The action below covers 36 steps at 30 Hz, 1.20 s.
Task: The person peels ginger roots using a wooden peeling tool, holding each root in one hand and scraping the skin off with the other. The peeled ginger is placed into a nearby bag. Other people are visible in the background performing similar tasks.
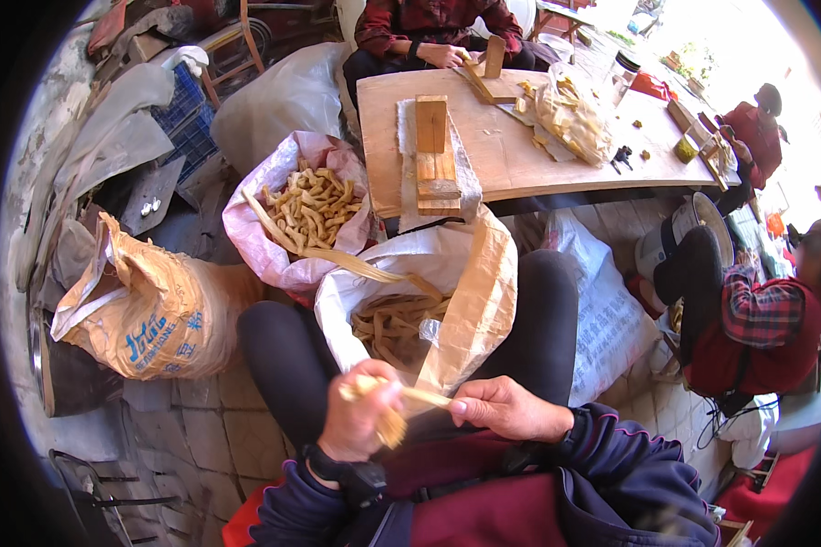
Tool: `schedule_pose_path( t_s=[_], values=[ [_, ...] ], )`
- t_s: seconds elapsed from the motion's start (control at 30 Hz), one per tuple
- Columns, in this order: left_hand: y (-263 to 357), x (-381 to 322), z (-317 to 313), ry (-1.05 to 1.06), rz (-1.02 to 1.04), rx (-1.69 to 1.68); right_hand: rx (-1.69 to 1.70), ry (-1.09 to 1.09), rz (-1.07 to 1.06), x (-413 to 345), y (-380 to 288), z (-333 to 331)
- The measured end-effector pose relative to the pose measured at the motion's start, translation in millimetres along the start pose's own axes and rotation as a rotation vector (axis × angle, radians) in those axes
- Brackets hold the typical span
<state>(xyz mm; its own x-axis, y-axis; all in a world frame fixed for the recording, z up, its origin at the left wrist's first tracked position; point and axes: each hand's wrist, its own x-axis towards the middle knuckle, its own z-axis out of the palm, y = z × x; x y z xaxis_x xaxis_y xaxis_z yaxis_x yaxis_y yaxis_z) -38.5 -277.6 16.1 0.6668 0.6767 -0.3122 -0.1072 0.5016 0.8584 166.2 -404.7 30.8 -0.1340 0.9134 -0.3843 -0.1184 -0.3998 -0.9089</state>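
In front of my lap, my left hand [359, 410] is closed around a folded bundle of pale yellow strips [390, 427]. From it, a strip [421, 396] runs across to my right hand [510, 410], whose thumb and fingers pinch its end. My left hand is somewhat blurred. Between my knees stands an open white woven sack [339, 301] with a brown paper side [475, 301]; long tan strips [400, 328] lie inside. Beyond it on the left, a pinkish sack [246, 205] holds many short, knotted yellow pieces [311, 205]. One long strip [349, 263] drapes across both sacks.
A wooden table [520, 150] ahead carries a wooden block stand [434, 154], a plastic bag of yellow pieces [571, 119] and a jar [619, 75]. A brown paper sack [171, 308] stands left. One person [445, 34] sits opposite; others [759, 321] sit at right.
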Motion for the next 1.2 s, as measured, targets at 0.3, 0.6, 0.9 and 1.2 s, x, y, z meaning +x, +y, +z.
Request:
schedule_pose_path(
  t_s=[0.3, 0.6, 0.9, 1.2],
  values=[
    [-13, 6, 1, -0.093, 0.481, 0.83, 0.592, 0.038, -0.016, -8, 0, -8],
    [-13, -2, 4, -0.194, 0.293, 0.861, -0.998, 0.24, -0.73, 15, 10, 7],
    [-33, 4, 10, 0.002, -0.138, 0.137, -1.22, 0.247, -0.789, 18, 13, 14],
    [-19, -2, 9, -0.21, -0.11, -0.236, -0.089, 0.175, -0.177, 14, 14, 22]
  ],
)
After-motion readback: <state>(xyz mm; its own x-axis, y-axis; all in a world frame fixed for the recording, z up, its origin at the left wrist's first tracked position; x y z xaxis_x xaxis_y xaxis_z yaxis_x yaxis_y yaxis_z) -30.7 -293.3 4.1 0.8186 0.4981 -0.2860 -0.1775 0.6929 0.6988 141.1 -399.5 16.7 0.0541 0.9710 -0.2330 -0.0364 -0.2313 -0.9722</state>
